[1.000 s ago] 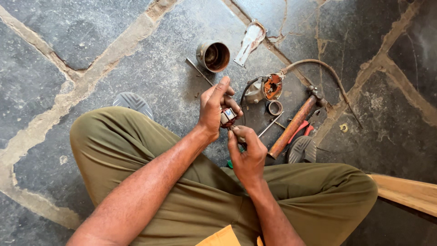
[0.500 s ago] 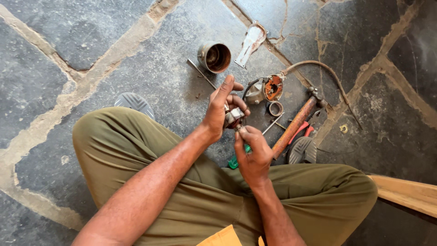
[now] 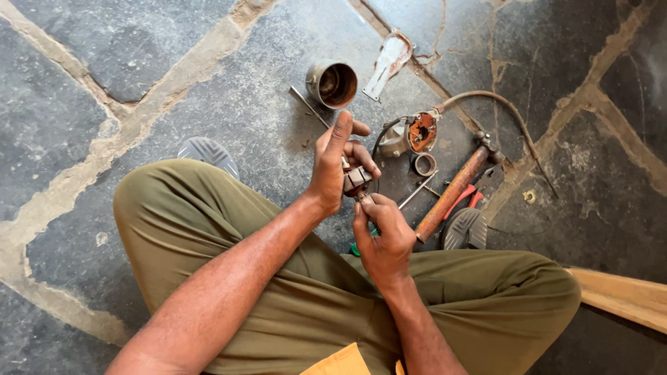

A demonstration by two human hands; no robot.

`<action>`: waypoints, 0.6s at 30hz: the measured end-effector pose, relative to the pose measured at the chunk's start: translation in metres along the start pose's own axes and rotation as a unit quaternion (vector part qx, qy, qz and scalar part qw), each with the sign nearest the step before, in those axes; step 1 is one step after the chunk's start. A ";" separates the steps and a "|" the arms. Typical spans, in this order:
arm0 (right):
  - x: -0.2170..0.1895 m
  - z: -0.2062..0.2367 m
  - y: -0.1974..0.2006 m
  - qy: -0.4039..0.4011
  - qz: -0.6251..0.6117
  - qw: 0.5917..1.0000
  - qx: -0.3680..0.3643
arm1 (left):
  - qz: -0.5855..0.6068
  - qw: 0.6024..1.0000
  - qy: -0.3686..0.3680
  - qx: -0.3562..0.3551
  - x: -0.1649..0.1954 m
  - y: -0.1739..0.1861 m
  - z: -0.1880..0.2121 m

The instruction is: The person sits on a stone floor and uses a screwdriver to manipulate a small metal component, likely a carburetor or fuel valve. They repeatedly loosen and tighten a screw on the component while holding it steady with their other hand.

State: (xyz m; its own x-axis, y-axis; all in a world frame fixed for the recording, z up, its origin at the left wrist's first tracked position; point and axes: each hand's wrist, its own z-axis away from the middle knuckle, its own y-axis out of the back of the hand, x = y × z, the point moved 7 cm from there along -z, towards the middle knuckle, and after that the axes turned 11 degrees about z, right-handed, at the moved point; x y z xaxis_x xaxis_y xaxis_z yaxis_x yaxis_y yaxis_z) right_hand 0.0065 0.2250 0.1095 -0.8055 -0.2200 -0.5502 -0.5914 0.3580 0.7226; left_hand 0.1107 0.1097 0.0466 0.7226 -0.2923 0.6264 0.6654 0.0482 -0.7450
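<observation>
My left hand (image 3: 337, 163) grips a small metal motor part (image 3: 356, 178), a grooved cylinder, held over my lap. Just below it, my right hand (image 3: 379, 232) pinches a thin tool whose green handle (image 3: 361, 239) shows under the fingers; its tip touches the part's lower end. Both hands are close together above my crossed legs in olive trousers (image 3: 292, 292).
On the stone floor lie a metal cylinder housing (image 3: 332, 84), a flat metal plate (image 3: 389, 61), a motor end piece with copper winding (image 3: 415, 133) and a hose (image 3: 500, 111), a small ring (image 3: 424, 164), a wooden-handled hammer (image 3: 455, 189), red pliers (image 3: 467, 201), a thin rod (image 3: 309, 107). A wooden plank (image 3: 625, 295) is right.
Both hands have shifted slightly; my left hand has turned the part, and my right hand has moved up against its lower end.
</observation>
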 end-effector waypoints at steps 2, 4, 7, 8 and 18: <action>0.017 0.001 -0.006 -0.098 -0.063 0.993 -0.037 | -0.003 1.000 -0.001 0.000 0.000 -0.001 0.000; 0.051 0.010 -0.028 -0.347 -0.395 0.849 -0.055 | -0.026 1.000 -0.007 -0.007 0.001 -0.002 0.000; 0.057 0.021 -0.050 -0.488 -0.565 0.659 -0.088 | -0.037 0.999 -0.005 -0.012 0.000 -0.003 0.001; 0.054 0.024 -0.052 -0.506 -0.579 0.632 -0.100 | -0.036 0.999 -0.003 -0.013 -0.001 -0.003 0.001; 0.035 0.001 -0.017 -0.247 -0.250 0.934 -0.071 | -0.031 0.999 -0.011 0.000 0.000 0.001 -0.001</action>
State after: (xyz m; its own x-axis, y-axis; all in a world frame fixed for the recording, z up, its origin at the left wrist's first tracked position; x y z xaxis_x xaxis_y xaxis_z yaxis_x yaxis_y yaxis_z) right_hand -0.0117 0.2123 0.0779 -0.3333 0.1299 -0.9338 -0.9158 0.1907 0.3534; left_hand 0.1116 0.1089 0.0456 0.6840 -0.2736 0.6763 0.7089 0.0303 -0.7047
